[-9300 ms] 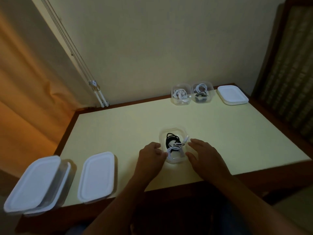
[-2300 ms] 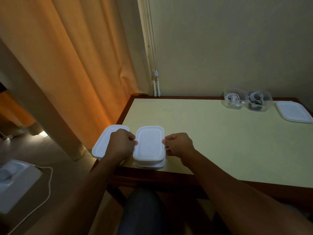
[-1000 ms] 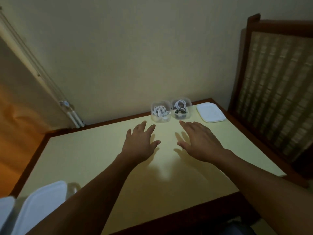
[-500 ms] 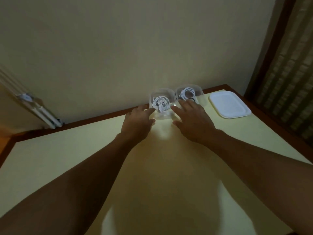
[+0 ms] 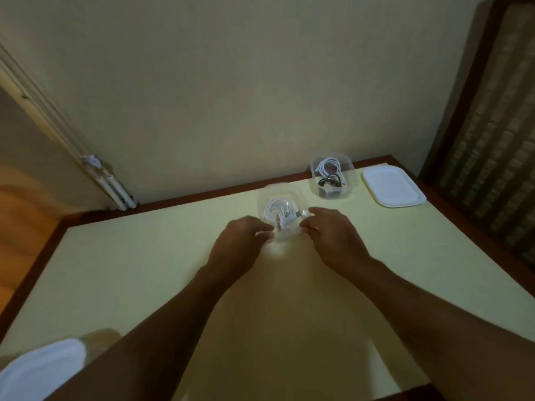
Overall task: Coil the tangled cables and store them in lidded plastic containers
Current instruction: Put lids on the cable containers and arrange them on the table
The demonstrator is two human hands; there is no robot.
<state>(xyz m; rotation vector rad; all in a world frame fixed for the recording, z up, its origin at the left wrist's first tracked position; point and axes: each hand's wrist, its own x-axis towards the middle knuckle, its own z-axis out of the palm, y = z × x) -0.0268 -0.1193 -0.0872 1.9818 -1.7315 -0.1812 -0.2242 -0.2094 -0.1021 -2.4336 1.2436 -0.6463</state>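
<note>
As left hand (image 5: 241, 241) and right hand (image 5: 333, 237) pinch its sides, clear container (image 5: 298, 198) holds white cable (image 5: 278, 213).
Likely light, slick, flexing; grip opposite walls.

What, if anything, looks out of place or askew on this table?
Nothing spilled or damaged. One oddity: a cable end seems to poke over the rim of the lidless container that the left hand and right hand hold; blur prevents certainty.
</note>
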